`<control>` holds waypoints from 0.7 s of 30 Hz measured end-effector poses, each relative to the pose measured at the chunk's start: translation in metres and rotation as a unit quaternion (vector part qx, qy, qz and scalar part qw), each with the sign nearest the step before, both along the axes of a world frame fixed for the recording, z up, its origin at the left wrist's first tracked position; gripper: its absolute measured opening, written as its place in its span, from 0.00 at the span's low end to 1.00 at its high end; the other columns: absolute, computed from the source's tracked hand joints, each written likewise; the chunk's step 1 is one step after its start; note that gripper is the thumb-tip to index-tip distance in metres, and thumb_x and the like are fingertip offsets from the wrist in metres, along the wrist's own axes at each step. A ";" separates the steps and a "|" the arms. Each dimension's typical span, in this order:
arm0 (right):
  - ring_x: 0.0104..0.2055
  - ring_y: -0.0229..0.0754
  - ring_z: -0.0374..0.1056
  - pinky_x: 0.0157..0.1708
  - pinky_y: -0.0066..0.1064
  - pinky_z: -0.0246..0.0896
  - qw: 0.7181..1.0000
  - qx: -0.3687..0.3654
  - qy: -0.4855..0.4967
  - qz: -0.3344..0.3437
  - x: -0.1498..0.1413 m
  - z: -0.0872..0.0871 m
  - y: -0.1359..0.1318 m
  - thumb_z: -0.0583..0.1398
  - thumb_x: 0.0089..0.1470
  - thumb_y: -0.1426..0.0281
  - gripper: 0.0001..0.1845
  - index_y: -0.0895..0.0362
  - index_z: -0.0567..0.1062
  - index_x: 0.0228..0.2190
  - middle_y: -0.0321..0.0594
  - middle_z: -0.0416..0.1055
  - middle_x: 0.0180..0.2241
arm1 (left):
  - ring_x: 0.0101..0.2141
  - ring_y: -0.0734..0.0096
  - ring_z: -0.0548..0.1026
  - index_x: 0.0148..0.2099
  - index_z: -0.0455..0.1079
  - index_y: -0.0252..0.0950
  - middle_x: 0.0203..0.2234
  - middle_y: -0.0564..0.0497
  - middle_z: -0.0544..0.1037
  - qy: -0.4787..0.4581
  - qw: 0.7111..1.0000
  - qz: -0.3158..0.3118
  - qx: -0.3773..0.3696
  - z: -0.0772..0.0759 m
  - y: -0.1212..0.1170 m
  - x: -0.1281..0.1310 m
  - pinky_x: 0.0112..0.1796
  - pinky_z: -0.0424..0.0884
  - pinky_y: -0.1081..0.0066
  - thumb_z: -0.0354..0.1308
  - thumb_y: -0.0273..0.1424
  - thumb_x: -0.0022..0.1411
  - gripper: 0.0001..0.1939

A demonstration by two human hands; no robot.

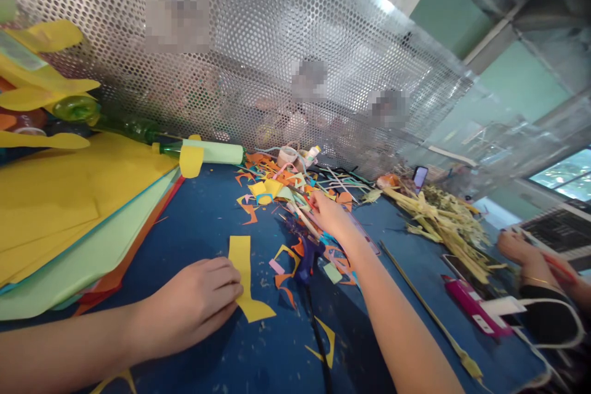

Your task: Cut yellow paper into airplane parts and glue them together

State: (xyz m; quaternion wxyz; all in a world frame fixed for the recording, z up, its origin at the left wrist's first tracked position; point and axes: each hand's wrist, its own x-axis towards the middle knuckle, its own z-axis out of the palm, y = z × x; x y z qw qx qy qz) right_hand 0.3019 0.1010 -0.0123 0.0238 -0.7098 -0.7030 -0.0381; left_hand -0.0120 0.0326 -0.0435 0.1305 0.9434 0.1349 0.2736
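My left hand (198,295) is closed at the edge of a yellow paper strip (240,252), its fingers curled together over the strip's lower part. The strip lies on the blue table (194,228), and its lower end flares to the right. My right hand (330,215) reaches into a pile of paper scraps (268,188). Its fingers are pinched together near something thin and reddish; what they hold is unclear. Below that hand lies a dark blue glue gun (307,261) with a black cord. Cut orange and yellow offcuts (286,258) surround it.
Stacked coloured paper sheets (83,191) cover the left side. Behind stand green bottles (133,129), rolls of tape (287,157) and a perforated metal screen (258,31). On the right are dried husks (438,221), a stick (420,295), a magenta power strip (478,305) and another person's hands (517,249).
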 end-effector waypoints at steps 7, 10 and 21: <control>0.30 0.37 0.64 0.27 0.25 0.50 0.999 -0.001 0.007 0.043 0.005 -0.008 0.004 0.53 0.53 0.75 0.05 0.56 0.67 0.33 0.37 0.69 0.29 | 0.35 0.67 0.70 0.38 0.68 0.36 0.31 0.47 0.73 -0.001 1.000 -0.003 -0.004 -0.001 0.000 0.000 0.37 0.68 0.69 0.45 0.23 0.62 0.10; 0.31 0.37 0.65 0.29 0.25 0.51 0.998 0.004 0.003 0.055 0.007 -0.008 0.004 0.53 0.54 0.74 0.06 0.56 0.68 0.33 0.38 0.70 0.30 | 0.35 0.67 0.70 0.38 0.68 0.36 0.31 0.47 0.73 0.004 1.000 0.002 -0.005 0.000 0.000 0.000 0.37 0.68 0.69 0.45 0.24 0.62 0.10; 0.46 0.47 0.59 0.43 0.34 0.55 0.995 0.085 -0.049 0.025 -0.010 -0.019 0.006 0.49 0.59 0.68 0.13 0.57 0.72 0.36 0.48 0.65 0.40 | 0.35 0.68 0.71 0.39 0.68 0.36 0.31 0.48 0.73 -0.012 1.000 -0.001 0.017 -0.003 0.000 0.000 0.40 0.68 0.69 0.46 0.24 0.61 0.09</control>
